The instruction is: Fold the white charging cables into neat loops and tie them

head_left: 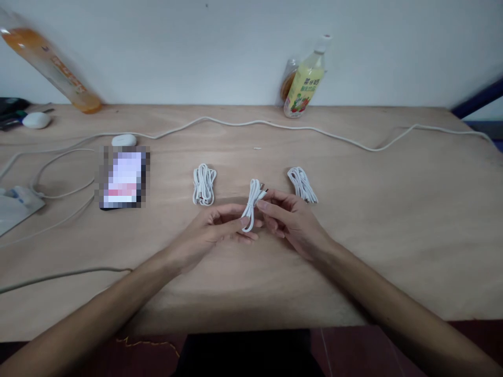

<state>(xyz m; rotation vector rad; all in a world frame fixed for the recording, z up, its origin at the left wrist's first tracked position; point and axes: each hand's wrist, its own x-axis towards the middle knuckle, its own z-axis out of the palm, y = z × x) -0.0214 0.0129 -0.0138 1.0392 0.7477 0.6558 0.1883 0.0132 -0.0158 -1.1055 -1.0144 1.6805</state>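
A short white cable (251, 205), folded into a bundle with its plugs at the top, is held between both hands above the wooden table (393, 235). My left hand (214, 230) pinches the bundle's lower loop. My right hand (288, 222) grips its upper part with thumb and fingers. Two more coiled white cables lie on the table beyond the hands: one on the left (204, 184), one on the right (302, 184).
A phone (123, 178) lies to the left, with a white earbud case (124, 140) behind it. A long white cord (243, 123) runs across the back. A yellow drink bottle (304, 81) and an orange bottle (51, 68) stand by the wall. A power adapter (18, 201) sits far left.
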